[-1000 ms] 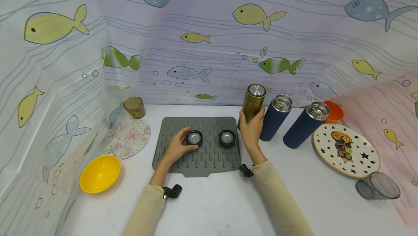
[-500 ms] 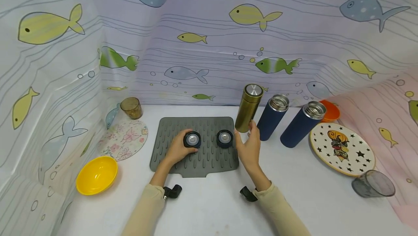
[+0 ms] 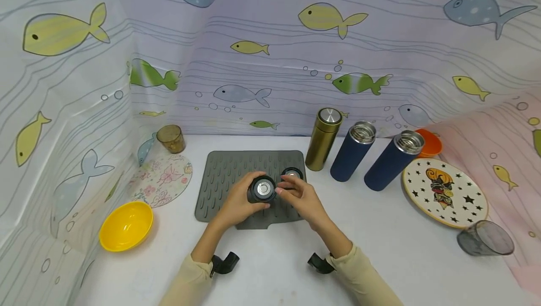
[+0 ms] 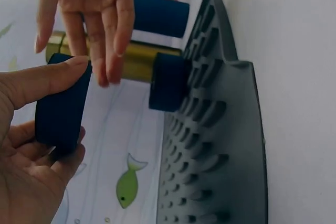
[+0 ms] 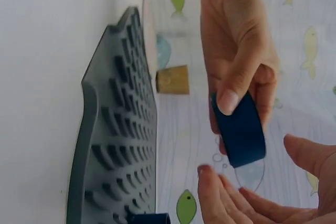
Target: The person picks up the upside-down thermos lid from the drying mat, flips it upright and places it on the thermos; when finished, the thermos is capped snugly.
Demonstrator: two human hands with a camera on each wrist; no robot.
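Observation:
My left hand grips a dark blue bottle lid between thumb and fingers, raised over the grey ribbed mat. Its silver-centred face points up toward the head camera; the blue side wall of this lid shows in the right wrist view. My right hand hovers close to the lid's right side, fingers loosely extended, holding nothing. A second dark blue lid rests on the mat, partly covered by the right hand in the head view. Right of the mat stands a gold bottle with its lid on.
Two blue bottles without lids, a nearer-middle bottle and a right bottle, stand beside the gold one. Farther right are an orange bowl, a star-patterned plate and a grey cup. A yellow bowl, floral plate and amber cup sit left.
The right hand has let go of the gold bottle, now standing right of the mat, and moved left toward the lid. My left hand has lifted its lid and shifted it right.

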